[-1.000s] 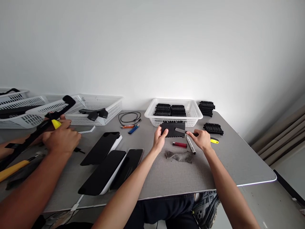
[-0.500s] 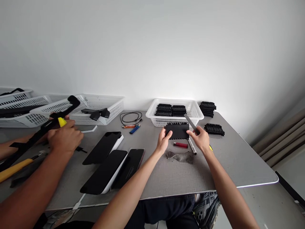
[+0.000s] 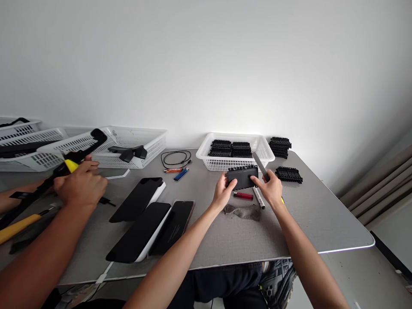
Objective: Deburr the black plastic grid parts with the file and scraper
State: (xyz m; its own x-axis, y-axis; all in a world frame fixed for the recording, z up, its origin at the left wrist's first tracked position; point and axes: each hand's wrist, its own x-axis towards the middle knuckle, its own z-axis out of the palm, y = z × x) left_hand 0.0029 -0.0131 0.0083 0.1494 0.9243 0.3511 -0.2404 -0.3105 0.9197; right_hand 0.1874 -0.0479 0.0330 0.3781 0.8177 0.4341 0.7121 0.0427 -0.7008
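My left hand [image 3: 223,191] grips the left end of a flat black plastic piece [image 3: 242,178] with toothed long edges, its thumb on the broad face. The piece is held tilted above the table. Closed around a flat grey file [image 3: 259,163], my right hand [image 3: 271,189] also presses its thumb on the piece's right end. The blade points up and away, and a bit of yellow handle shows below the palm. Under the hands lie a red lighter [image 3: 243,195], a white marker [image 3: 259,198] and a grey rag [image 3: 242,212].
Behind, a white basket [image 3: 206,163] holds similar black pieces; more pieces [image 3: 280,147] are stacked right of it, with one [image 3: 289,174] nearer. Phones [image 3: 140,231], a cable [image 3: 175,159] and lighters [image 3: 182,174] lie left. A co-worker's hands [image 3: 79,184] hold a long black part.
The black piece has turned and tilted in my hands, its right end now higher. The file has shifted slightly right. The co-worker's hand has moved a little left.
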